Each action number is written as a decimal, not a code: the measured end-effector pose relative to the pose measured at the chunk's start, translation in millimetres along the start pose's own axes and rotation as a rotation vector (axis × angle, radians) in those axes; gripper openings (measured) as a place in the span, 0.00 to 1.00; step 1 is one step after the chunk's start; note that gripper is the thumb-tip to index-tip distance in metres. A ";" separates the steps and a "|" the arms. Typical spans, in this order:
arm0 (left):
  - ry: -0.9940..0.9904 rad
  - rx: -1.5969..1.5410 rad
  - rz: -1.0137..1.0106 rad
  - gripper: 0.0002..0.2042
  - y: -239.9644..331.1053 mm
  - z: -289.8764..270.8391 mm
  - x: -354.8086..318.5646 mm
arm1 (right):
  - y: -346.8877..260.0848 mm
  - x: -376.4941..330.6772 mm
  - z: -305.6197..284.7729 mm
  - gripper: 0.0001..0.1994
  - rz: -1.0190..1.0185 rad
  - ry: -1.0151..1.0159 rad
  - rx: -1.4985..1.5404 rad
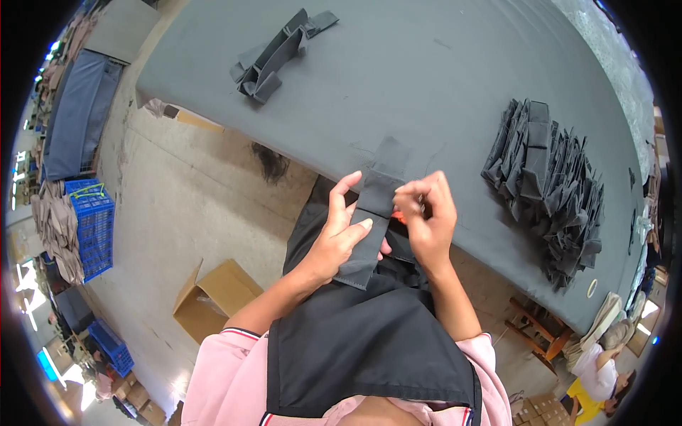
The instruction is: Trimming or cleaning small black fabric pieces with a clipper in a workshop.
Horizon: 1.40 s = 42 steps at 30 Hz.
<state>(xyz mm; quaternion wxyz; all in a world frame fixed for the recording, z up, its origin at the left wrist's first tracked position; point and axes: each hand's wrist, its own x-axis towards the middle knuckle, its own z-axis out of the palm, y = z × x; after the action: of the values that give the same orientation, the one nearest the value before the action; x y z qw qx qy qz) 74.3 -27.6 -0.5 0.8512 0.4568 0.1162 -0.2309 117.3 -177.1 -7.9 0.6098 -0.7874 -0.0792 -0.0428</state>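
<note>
A dark grey strip of sewn fabric (pixel 372 226) with a folded seam across it lies slantwise in front of my body, at the table's near edge. My left hand (pixel 337 238) grips it from the left, thumb on top and other fingers partly under it. Curled at the strip's right edge is my right hand (pixel 431 213), its fingertips close to the cloth. Beneath that hand a bit of something orange (pixel 399 216) shows; its shape is mostly hidden. Whatever the right fingers pinch is too small to make out.
A large grey-covered table (pixel 398 78) spreads ahead. On it lie a thick stack of folded dark strips (pixel 543 177) at right and a small pile of strips (pixel 273 60) at far left. An open cardboard box (pixel 217 298) and blue crates (pixel 92 227) stand left. Another person (pixel 600 387) is at lower right.
</note>
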 end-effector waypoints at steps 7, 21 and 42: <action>-0.021 0.179 0.076 0.29 -5.1 -1.4 3.4 | 10.9 -11.4 3.6 0.16 -0.249 -0.031 -0.332; 0.039 0.927 0.578 0.16 -2.2 -3.7 8.3 | 12.3 18.9 -1.5 0.08 0.639 -0.094 0.574; -0.032 0.866 0.500 0.19 -10.4 -32.9 13.1 | -6.1 -39.2 -33.9 0.13 0.025 -0.190 -0.266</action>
<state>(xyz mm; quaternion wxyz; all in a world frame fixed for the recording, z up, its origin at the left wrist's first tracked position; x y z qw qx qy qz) 80.9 -8.9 -31.7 0.6142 0.7786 -0.1166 -0.0536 78.7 -211.2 0.1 0.4904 -0.8626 -0.1203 0.0295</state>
